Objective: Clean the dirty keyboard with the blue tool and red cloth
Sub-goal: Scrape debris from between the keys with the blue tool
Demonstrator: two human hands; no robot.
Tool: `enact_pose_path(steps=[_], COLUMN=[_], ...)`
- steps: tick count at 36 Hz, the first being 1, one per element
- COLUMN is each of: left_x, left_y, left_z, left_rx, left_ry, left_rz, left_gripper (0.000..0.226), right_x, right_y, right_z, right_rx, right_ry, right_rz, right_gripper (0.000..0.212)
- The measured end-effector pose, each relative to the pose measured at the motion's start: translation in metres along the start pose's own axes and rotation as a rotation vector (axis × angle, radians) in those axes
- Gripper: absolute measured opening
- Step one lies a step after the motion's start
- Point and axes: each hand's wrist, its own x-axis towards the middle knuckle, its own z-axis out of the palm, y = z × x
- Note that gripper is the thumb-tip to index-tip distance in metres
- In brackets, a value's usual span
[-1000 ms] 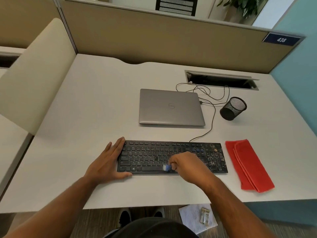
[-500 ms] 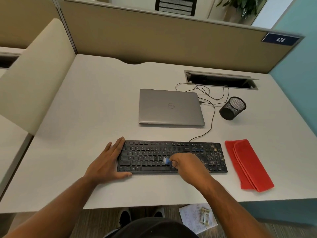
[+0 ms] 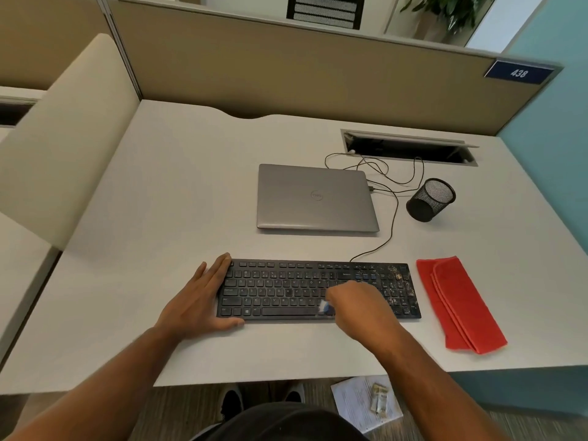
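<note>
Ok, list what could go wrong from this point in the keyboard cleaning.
1. The right hand sweeps the blue tool mid-keyboard, while the crumbs sit on the keyboard's right end; they may be missed or scattered onto the red cloth.
2. The left hand only braces the left edge, so the keyboard could pivot.

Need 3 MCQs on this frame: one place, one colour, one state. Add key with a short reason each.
1. Where does the cloth lie?
A. right of the keyboard
B. on the laptop
C. on the floor

2. What colour is the tool in the right hand?
A. red
B. blue
C. green

3. The laptop is:
A. open
B. half open
C. closed

Key: 1 A, the cloth sits folded on the desk past the keyboard's right end. 2 B, a blue tip shows at the fingers. 3 C, lid flat, logo up.
</note>
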Motion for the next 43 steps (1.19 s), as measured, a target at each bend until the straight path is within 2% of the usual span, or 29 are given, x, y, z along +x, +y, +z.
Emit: enact_pose_path(steps=[3,6,9,13,15,20,28,33,37,40,43], left_x=[0.0,0.0,0.0,0.0,0.0,0.0,0.0,0.0,0.0,0.0,-0.001], left_y=[-0.002,-0.004,-0.003,-0.002,-0.004,-0.004,-0.003,-0.003,-0.002,-0.003,-0.002], left_z=[0.002,0.003,0.003,0.003,0.004,0.003,0.003,0.003,0.003,0.002,0.002], left_rx=[0.006,0.002,0.005,-0.001,-0.003,0.01,-0.002,-0.007,0.0,0.001,-0.007], left_ry=[-0.008,-0.005,0.002,0.012,0.012,0.007,0.011,0.011,0.001,-0.005,-0.002], left_rz=[-0.008,-0.014,-0.007,0.001,0.0,0.001,-0.006,-0.012,-0.008,-0.02,-0.03], left_gripper=[0.137,0.137,0.137,0.137,0.138,0.138,0.138,0.138,0.138,0.138,0.138], right_x=[0.002,0.006,0.005,0.001,0.0,0.007,-0.006,-0.004,-0.006,-0.01,-0.009], right_y=[0.002,-0.007,-0.015,-0.002,0.008,0.013,0.007,0.01,0.01,0.01,0.01], right_z=[0.001,0.008,0.018,0.015,0.011,0.015,0.03,0.033,0.035,0.03,0.029], right_rx=[0.068,0.161,0.102,0.035,0.023,0.261,0.231,0.342,0.259,0.282,0.344], right_ry=[0.003,0.029,0.048,0.037,0.033,0.115,-0.026,0.096,-0.014,-0.05,0.041], right_rz=[0.0,-0.032,-0.067,0.024,0.061,0.111,0.091,0.141,0.1,0.097,0.136], right_gripper=[0.021,0.021,0.023,0.028,0.024,0.024,0.028,0.03,0.041,0.031,0.032])
